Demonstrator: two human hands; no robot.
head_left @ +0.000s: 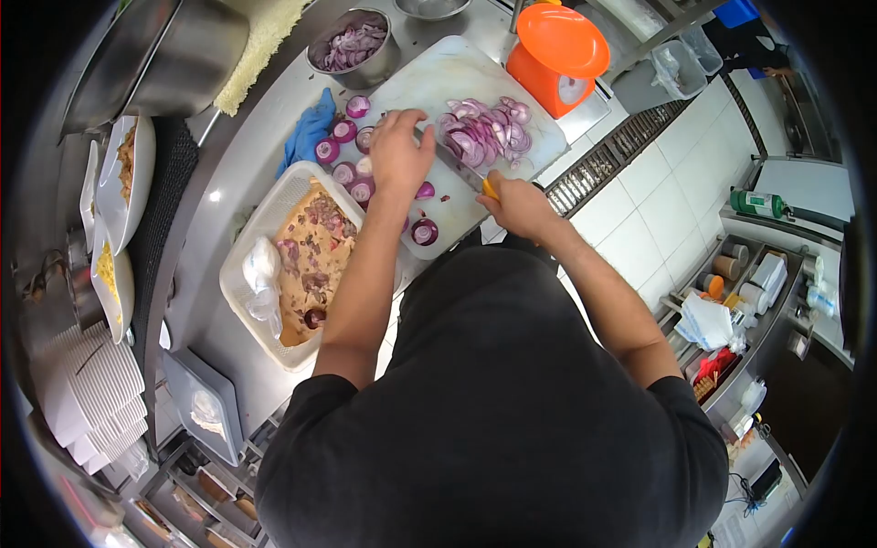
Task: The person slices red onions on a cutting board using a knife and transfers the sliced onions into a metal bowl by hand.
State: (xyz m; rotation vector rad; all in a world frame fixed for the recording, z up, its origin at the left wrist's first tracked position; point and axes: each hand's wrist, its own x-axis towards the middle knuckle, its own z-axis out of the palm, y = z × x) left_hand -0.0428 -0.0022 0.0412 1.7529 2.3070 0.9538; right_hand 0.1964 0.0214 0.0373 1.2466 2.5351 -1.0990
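My right hand (523,210) grips the knife (491,188); can't tell if my left hand (399,153) holds red onion (344,131). I'd curl its fingers.

The grey metal surface (215,196) carries a white cutting board (438,71), with a steel bowl (380,71), a crumpled blue item (309,135) and a white basket (237,265) beside it. Red onions (425,232) and sliced onion (489,132) lie on the board.
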